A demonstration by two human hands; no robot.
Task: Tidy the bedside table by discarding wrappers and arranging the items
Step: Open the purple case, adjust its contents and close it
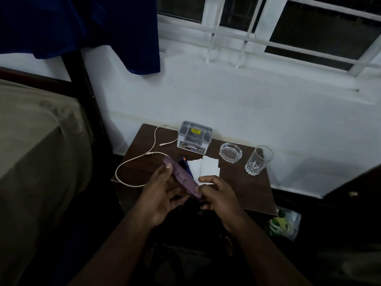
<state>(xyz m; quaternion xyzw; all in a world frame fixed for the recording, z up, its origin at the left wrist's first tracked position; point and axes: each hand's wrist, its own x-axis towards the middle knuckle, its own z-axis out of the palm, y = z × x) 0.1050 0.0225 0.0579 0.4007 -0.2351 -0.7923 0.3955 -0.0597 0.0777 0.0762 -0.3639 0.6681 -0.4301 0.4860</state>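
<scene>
Both my hands hold a flat purple case (pixel 182 178) above the front of the dark wooden bedside table (pixel 247 195). My left hand (pixel 162 195) cradles it from below with the thumb on its far edge. My right hand (pixel 216 195) pinches its near end. Beneath the case lie white folded papers (pixel 208 167) and a dark blue item (pixel 185 163), mostly hidden. A white cable (pixel 132 164) loops across the table's left side. At the back stands a grey organiser box (pixel 193 137).
A glass ashtray (pixel 230 152) and a clear tumbler (pixel 258 159) stand at the table's right. A bed (pixel 37 141) is on the left. On the floor to the right lies a clear bag with green contents (pixel 284 223). Wall and barred window lie behind.
</scene>
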